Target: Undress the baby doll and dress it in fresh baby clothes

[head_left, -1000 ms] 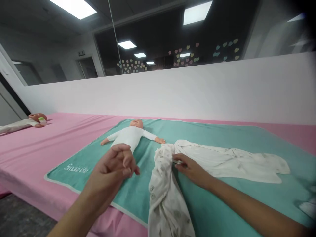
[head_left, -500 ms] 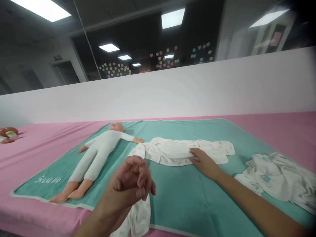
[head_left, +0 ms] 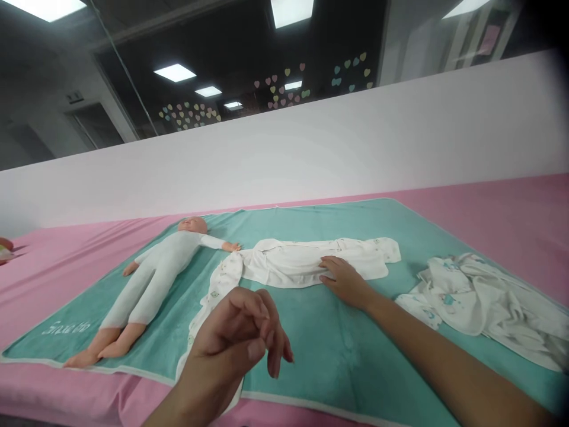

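Observation:
A baby doll in a white bodysuit lies on its back on the left part of a teal mat. Beside its outstretched arm a white printed garment is spread across the mat, one end trailing toward the front edge. My right hand lies flat on the garment's near edge with fingers stretched out. My left hand hovers above the trailing end, fingers loosely curled and apart, holding nothing.
A crumpled heap of white baby clothes lies on the mat's right side. The mat rests on a pink sheet against a low white wall. Another doll's head peeks in at the far left.
My right hand slid right along the garment, which now lies flatter across the mat. My left hand came away from the doll's legs and hovers. The view turned right, revealing the clothes heap.

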Action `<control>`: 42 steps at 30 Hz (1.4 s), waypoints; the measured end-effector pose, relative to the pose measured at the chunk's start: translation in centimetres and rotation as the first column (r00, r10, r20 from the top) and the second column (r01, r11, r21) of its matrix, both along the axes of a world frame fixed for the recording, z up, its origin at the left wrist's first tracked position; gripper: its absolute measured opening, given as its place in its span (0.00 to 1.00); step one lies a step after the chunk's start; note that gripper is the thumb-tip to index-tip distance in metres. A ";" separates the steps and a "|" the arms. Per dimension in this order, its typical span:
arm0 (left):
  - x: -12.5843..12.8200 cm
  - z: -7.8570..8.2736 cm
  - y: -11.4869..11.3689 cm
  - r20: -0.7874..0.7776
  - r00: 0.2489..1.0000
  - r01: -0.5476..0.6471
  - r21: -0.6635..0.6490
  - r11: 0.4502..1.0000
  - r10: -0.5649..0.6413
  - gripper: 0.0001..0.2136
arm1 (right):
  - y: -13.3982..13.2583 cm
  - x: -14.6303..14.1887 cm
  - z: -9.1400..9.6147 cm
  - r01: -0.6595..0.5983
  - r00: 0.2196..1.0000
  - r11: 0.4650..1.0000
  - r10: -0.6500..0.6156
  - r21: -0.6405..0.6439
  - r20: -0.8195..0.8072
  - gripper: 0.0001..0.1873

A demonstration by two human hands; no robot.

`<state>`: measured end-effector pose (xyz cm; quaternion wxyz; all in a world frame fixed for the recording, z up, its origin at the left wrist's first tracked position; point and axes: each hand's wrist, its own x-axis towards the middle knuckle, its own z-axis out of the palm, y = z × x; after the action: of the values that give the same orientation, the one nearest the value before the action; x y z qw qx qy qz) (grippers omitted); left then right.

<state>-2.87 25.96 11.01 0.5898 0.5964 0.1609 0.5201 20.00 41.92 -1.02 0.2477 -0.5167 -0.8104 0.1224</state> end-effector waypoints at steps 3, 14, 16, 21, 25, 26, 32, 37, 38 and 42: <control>0.1 0.0 -0.1 0.049 0.999 0.024 -0.051 0.998 -0.022 0.07 | 0.0 -0.1 0.1 0.002 1.000 1.000 -0.002 -0.015 -0.006 0.22; -0.3 -0.8 -0.6 0.137 0.990 -0.009 -0.183 0.983 0.034 0.07 | -0.1 -0.1 -0.1 0.022 0.999 0.999 -0.023 -0.037 -0.026 0.21; -0.2 -1.2 -0.5 0.137 0.987 -0.053 -0.181 0.982 0.079 0.08 | -0.1 -0.1 0.0 0.023 0.999 0.999 -0.024 -0.033 -0.025 0.21; 0.5 -1.6 -0.4 0.091 0.944 -0.283 -0.276 0.918 0.318 0.13 | 0.0 -0.1 -0.1 0.023 1.000 0.999 -0.024 -0.028 -0.021 0.20; 1.0 -1.6 -0.3 0.053 0.889 -0.417 -0.315 0.853 0.454 0.18 | 0.0 -0.1 -0.3 0.020 0.999 0.999 -0.021 -0.032 -0.030 0.20; 1.1 -1.6 -0.2 0.044 0.885 -0.427 -0.321 0.845 0.464 0.17 | 0.1 -0.1 -0.3 0.021 0.999 0.999 -0.022 -0.035 -0.041 0.20; 0.4 -1.5 2.1 -0.212 0.831 -0.556 -0.263 0.789 0.514 0.10 | 1.3 2.2 0.6 0.130 0.986 0.987 -0.119 0.090 -0.114 0.20; -3.2 -2.5 8.8 -0.476 0.663 -0.670 -0.034 0.741 0.578 0.07 | 3.2 7.2 0.8 0.516 0.856 0.848 -0.508 0.121 -0.091 0.23; -4.2 -3.1 10.5 -0.520 0.623 -0.674 0.022 0.739 0.584 0.06 | 3.4 8.1 0.7 0.578 0.816 0.813 -0.574 0.069 -0.069 0.24; -7.1 -5.7 16.9 -0.768 0.083 -0.638 0.448 0.626 0.635 0.10 | 3.7 10.1 0.4 0.710 0.701 0.699 -0.713 -0.082 -0.004 0.28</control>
<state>-9.98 42.88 5.29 0.1263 0.6393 0.6846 0.3267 30.14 45.62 -0.61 0.2706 -0.7961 -0.5384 0.0562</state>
